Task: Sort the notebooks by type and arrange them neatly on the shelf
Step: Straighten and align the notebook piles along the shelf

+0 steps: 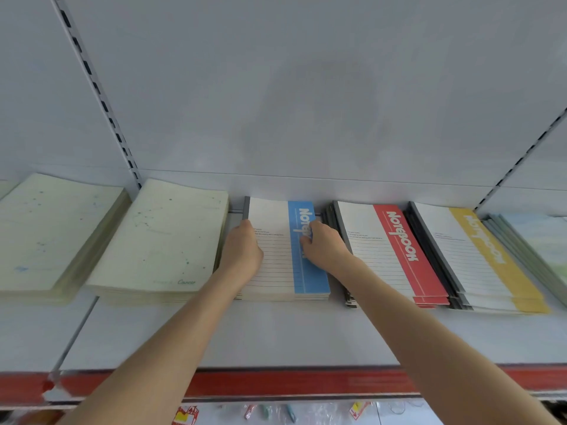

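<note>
Blue notebooks (276, 265): on the shelf (245, 332), between cream stack (159, 240) and red stack (395, 250).
Left hand (242, 250): fingers curled round their left edge.
Right hand (323, 245): fingers curled, gripping the blue-band side.

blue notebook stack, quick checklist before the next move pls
1. Both hands on the blue notebook stack: left hand grips its left edge, right hand is on the blue band. Ok.
2. Right hand's hold: fingers bent on the cover, grip hidden. Cannot tell.
3. Stack squared: front edges look even. Ok.
4. Apart from the red notebook stack on its right: gap visible. Ok.
5. Apart from the pale green notebook stack on its left: the left forearm hides most of the gap. Cannot tell.
6. Bare shelf in front. Ok.
</note>
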Available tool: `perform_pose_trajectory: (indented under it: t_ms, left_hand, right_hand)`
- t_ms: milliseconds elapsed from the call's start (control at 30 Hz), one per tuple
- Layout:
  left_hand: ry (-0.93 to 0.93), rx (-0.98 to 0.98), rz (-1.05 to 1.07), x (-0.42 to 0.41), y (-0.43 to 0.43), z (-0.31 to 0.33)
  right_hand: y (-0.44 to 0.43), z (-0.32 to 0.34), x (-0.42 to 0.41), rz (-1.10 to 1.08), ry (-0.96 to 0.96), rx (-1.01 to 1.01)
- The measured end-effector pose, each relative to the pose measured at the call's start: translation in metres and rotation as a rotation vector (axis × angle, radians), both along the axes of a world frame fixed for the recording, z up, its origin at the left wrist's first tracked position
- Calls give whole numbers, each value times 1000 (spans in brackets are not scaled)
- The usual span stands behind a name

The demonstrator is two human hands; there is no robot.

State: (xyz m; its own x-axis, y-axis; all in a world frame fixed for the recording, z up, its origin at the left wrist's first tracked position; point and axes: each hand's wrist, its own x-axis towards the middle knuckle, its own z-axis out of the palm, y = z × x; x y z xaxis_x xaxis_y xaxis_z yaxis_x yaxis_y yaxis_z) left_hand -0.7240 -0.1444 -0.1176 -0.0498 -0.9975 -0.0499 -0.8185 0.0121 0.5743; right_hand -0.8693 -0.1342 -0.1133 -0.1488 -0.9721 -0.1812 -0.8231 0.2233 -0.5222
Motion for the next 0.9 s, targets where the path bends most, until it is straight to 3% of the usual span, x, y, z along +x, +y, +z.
perform_pose_trajectory:
  t_ms: [333,467,600,900]
  left_hand:
    - [-50,-29,-123,12,9,0]
    - [-91,-91,-228,28,46,1]
    - [-135,-14,-325,41,77,-3]
    - [-205,-124,-350,50,75,-18]
  right_hand:
    - [29,23,-1,92,-39,46]
    - [72,30,-6,181,51,108]
    - [93,18,-1,246,203,139]
    - [91,-3,12,146,354,12]
